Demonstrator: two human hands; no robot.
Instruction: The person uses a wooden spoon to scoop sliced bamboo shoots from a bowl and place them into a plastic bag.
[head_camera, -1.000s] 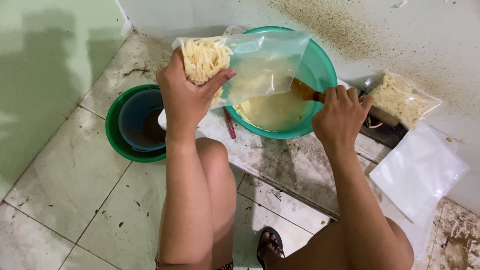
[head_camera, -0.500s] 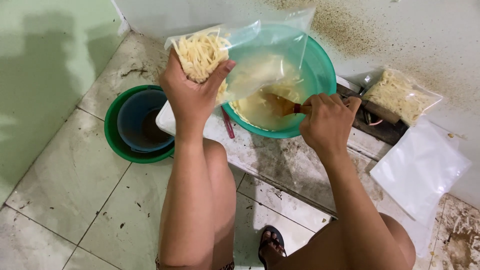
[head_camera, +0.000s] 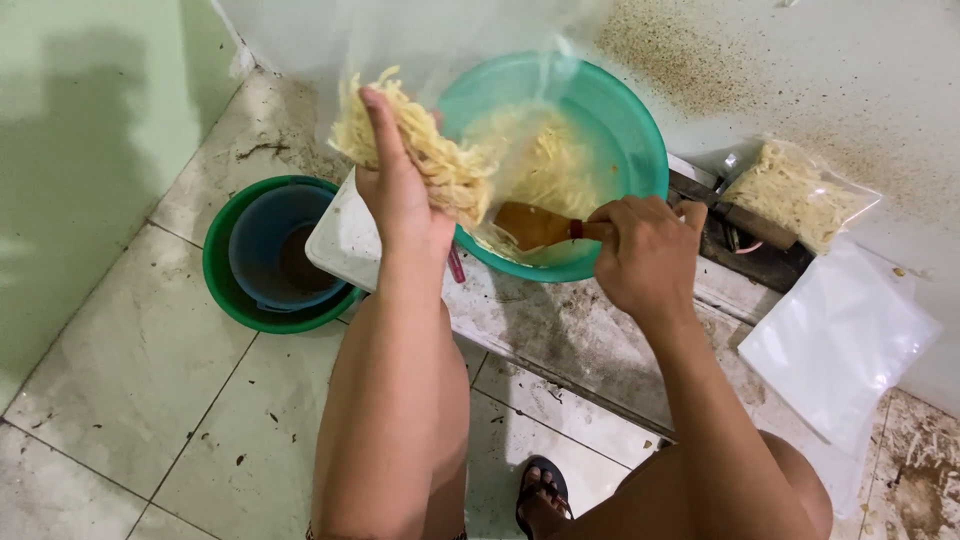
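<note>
My left hand (head_camera: 400, 205) holds up a clear plastic bag (head_camera: 440, 150) partly filled with pale yellow noodles, its mouth open over a teal plastic basin (head_camera: 625, 140). More noodles (head_camera: 545, 165) lie inside the basin. My right hand (head_camera: 645, 250) grips the handle of a wooden spatula (head_camera: 535, 225) whose blade is inside the basin under the bag's mouth. The basin rests on a white board (head_camera: 345, 240) set on a low tiled step.
A green bowl (head_camera: 222, 290) with a blue bowl (head_camera: 265, 250) nested in it stands on the floor at left. At right, a filled bag of noodles (head_camera: 795, 190) lies on a dark device, with empty clear bags (head_camera: 835, 340) in front. My sandalled foot (head_camera: 540, 490) is below.
The camera view has closed in. My left hand has tipped the bag lower toward the basin, and my right hand has pushed the spatula further left under the bag's mouth.
</note>
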